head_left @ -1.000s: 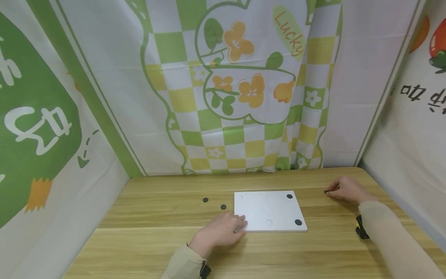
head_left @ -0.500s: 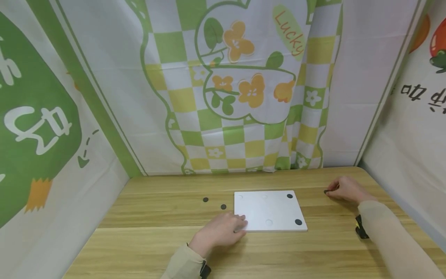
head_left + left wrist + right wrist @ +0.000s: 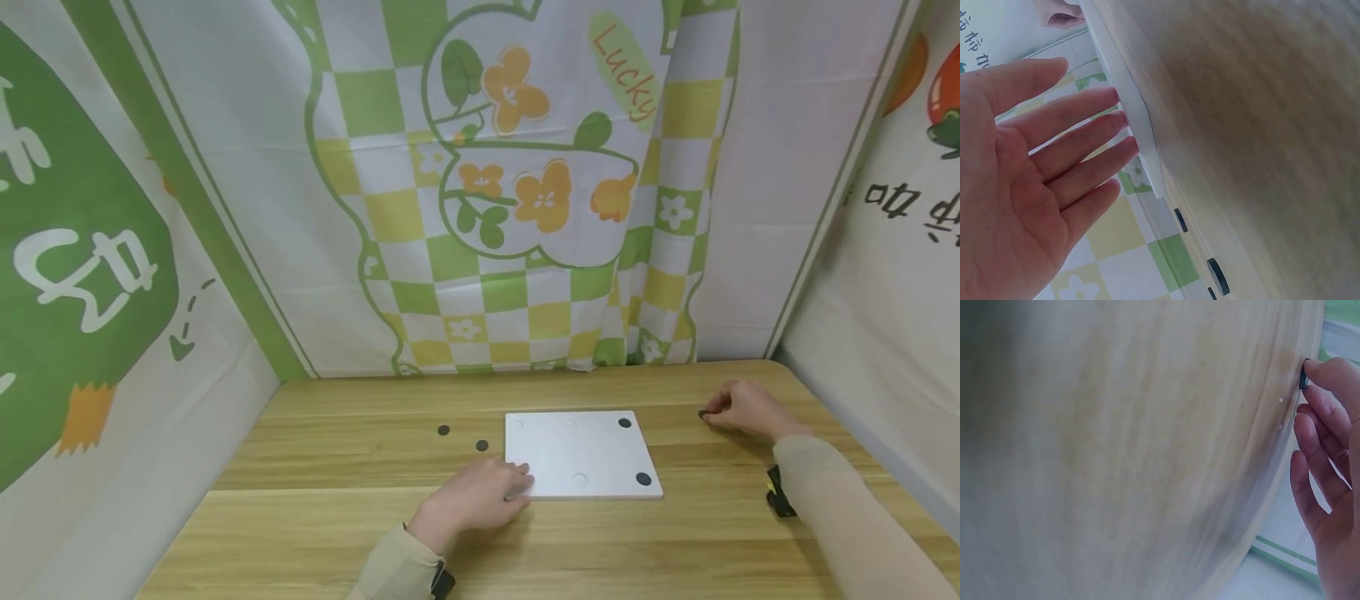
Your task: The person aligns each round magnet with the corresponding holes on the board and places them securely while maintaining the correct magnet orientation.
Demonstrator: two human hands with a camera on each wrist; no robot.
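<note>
I've got a black disc point(image 3: 702, 414) pinched in the fingertips of my right hand point(image 3: 750, 410). White board point(image 3: 543, 454) sits between my hands, left hand point(image 3: 476, 496) just relaxed, fingers touching its edge. Two loose discs point(image 3: 444, 430) on the table point(image 3: 337, 450) just beyond it.

The head view shows one table point(image 3: 315, 500), one board point(image 3: 543, 454), two hands point(image 3: 476, 493) point(image 3: 750, 410) and five discs point(image 3: 444, 430) point(image 3: 482, 446) point(image 3: 625, 423) point(image 3: 643, 479) point(image 3: 702, 414); the left wrist view, three discs.
</note>
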